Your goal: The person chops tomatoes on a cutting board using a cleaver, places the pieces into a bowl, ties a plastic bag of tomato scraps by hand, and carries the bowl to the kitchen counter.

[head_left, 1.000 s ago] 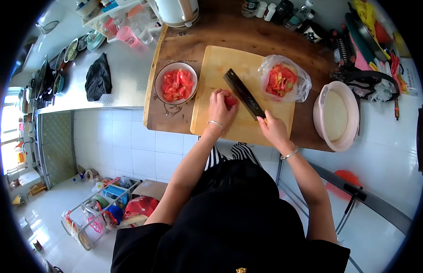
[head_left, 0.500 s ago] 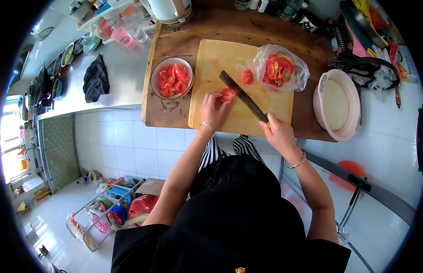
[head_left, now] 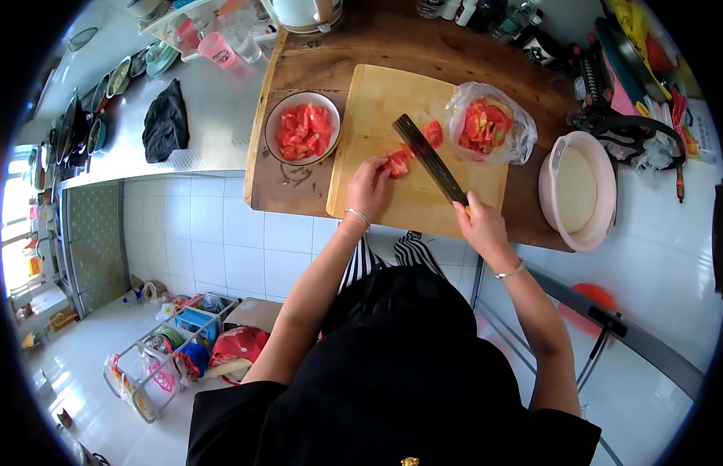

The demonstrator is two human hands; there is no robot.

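My right hand (head_left: 483, 227) grips the handle of a knife (head_left: 433, 161), whose broad dark blade slants up and left over the wooden cutting board (head_left: 392, 89). Close to the blade's left side lies a red tomato piece (head_left: 397, 165), held down by the bent fingertips of my left hand (head_left: 367, 189). Another tomato piece (head_left: 432, 133) rests on the board just beyond the blade, partly beside its edge. To the left stands a bowl (head_left: 336, 113) of cut tomato chunks. A clear plastic bag (head_left: 521, 133) with more cut tomato sits on the board's right part.
A pale pink basin (head_left: 545, 190) with whitish contents stands at the table's right end. Bottles (head_left: 520, 19) and a white kettle (head_left: 301, 14) line the back of the wooden table (head_left: 361, 39). A black cloth (head_left: 165, 122) lies on the metal counter.
The knife has shifted slightly right and down, and the tomato under my left hand now shows a part lying apart near the blade. The whole view has moved a little.
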